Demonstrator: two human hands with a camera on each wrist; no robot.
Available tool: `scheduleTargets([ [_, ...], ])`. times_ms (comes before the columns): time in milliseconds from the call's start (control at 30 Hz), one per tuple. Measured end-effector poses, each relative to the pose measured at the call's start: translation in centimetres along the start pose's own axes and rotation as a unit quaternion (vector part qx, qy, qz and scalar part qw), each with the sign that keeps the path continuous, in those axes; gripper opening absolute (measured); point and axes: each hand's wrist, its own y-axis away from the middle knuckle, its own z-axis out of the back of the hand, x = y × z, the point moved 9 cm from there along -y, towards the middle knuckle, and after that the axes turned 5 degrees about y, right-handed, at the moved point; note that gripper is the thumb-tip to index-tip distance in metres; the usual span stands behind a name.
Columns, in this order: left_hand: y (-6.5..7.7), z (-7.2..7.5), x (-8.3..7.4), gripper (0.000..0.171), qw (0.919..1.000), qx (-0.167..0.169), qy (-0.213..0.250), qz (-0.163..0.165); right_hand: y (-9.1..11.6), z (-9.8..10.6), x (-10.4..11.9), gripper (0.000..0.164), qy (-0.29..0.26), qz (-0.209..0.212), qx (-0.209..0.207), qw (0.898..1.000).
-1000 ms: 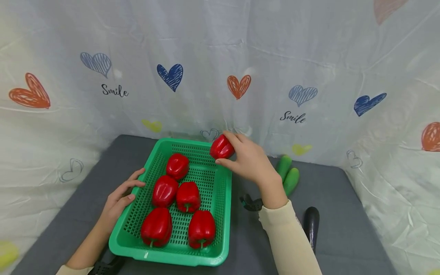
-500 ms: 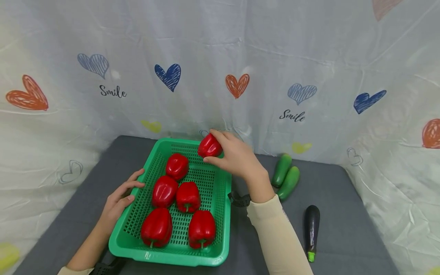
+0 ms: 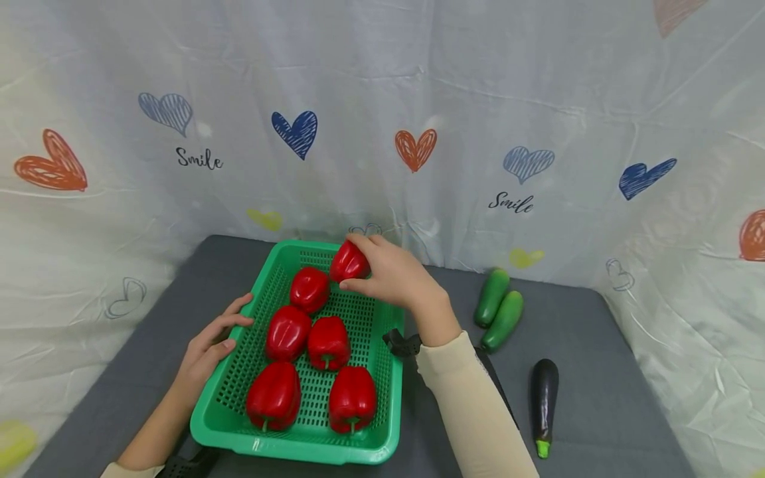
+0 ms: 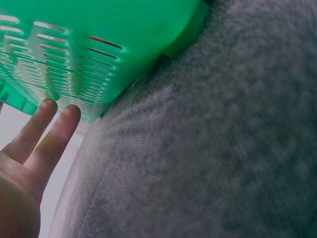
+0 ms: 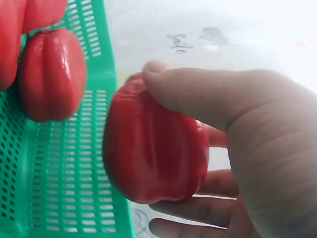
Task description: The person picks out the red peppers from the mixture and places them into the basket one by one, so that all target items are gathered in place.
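In the head view my right hand (image 3: 400, 272) grips a red bell pepper (image 3: 349, 263) over the far right part of a green plastic basket (image 3: 299, 450). The right wrist view shows this pepper (image 5: 156, 144) between thumb and fingers, beside the basket wall. Several other red bell peppers lie in the basket, among them a far one (image 3: 309, 290) close to the held one and a near one (image 3: 352, 399). My left hand (image 3: 203, 352) rests with extended fingers along the basket's left rim. In the left wrist view, two fingers (image 4: 62, 126) stretch toward the slotted outer wall.
Two cucumbers (image 3: 503, 321) lie side by side on the grey cloth-covered table (image 3: 603, 398), right of the basket. Nearer the front lies an eggplant (image 3: 544, 405) with a green stem end. A white curtain (image 3: 358, 79) with printed hearts hangs behind the table.
My right hand has carried the bell pepper leftward and slightly down, from the basket's right rim to above its far inside, near another pepper. My left hand and the basket stay put.
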Motion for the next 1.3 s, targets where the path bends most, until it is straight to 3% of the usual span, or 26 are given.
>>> scheduleTargets([
  [300,-0.1,0.0,-0.3,0.042,1.0000,0.003,-0.003,-0.008,-0.6,-2.3,0.5,0.084,-0.012,0.009,0.041,0.999],
  [633,0.0,0.0,-0.3,0.041,1.0000,0.002,-0.008,0.005,-1.0,-4.0,0.2,0.082,-0.022,0.015,0.068,0.997],
  [867,0.0,0.1,-0.2,0.041,1.0000,0.001,-0.006,0.005,-1.0,-5.1,-0.1,0.081,-0.039,0.008,0.087,0.995],
  [1300,-0.1,-0.1,-0.3,0.039,0.9998,0.000,-0.011,0.019,-0.8,-6.9,-0.4,0.079,-0.024,-0.016,0.127,0.991],
])
